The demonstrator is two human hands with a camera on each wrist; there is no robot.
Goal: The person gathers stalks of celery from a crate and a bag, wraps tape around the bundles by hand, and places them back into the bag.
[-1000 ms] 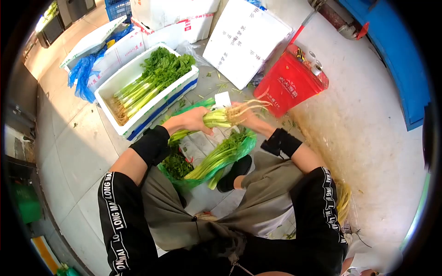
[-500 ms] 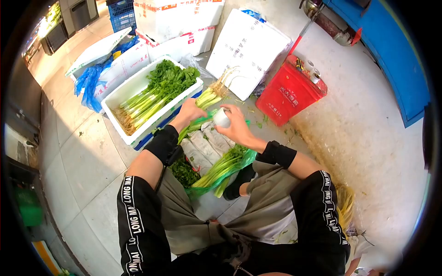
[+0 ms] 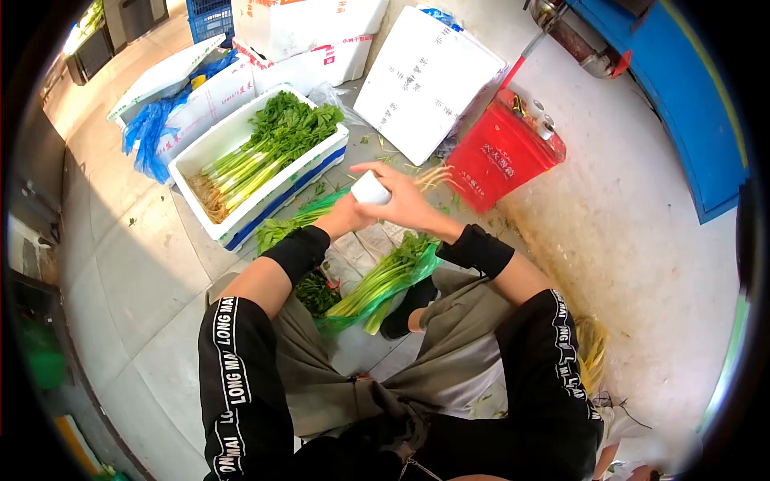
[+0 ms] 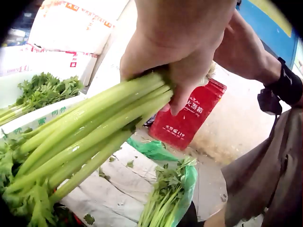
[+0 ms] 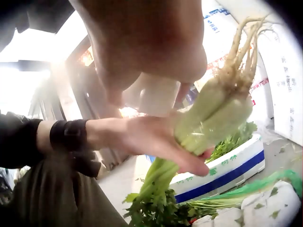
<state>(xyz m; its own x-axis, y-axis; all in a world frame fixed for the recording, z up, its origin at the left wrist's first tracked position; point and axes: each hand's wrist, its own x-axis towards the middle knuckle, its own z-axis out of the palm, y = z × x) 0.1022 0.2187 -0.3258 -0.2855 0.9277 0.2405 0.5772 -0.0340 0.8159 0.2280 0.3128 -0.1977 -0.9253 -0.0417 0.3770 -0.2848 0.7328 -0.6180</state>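
My left hand (image 3: 346, 216) grips a bunch of celery (image 4: 94, 127) around its stalks; in the right wrist view its pale roots (image 5: 236, 71) stick up and the leaves hang below. The fingers of my right hand (image 3: 409, 207) curl round a small white roll (image 3: 370, 189) beside the left hand. Shiny clear film shows on the root end in the right wrist view. Below both hands, more celery (image 3: 373, 293) lies on green plastic (image 3: 341, 324) around pale wrapped bundles (image 4: 118, 189).
A white foam box (image 3: 233, 228) with celery stands at the left, beside white cartons (image 3: 313, 32) and a blue bag (image 3: 148, 132). A white lid or box (image 3: 425, 80) leans at the back. A red bin (image 3: 501, 152) stands by the wall at right.
The bunch has tilted, its roots now pointing right instead of up. My right hand with the white roll has moved left, close against the left hand.
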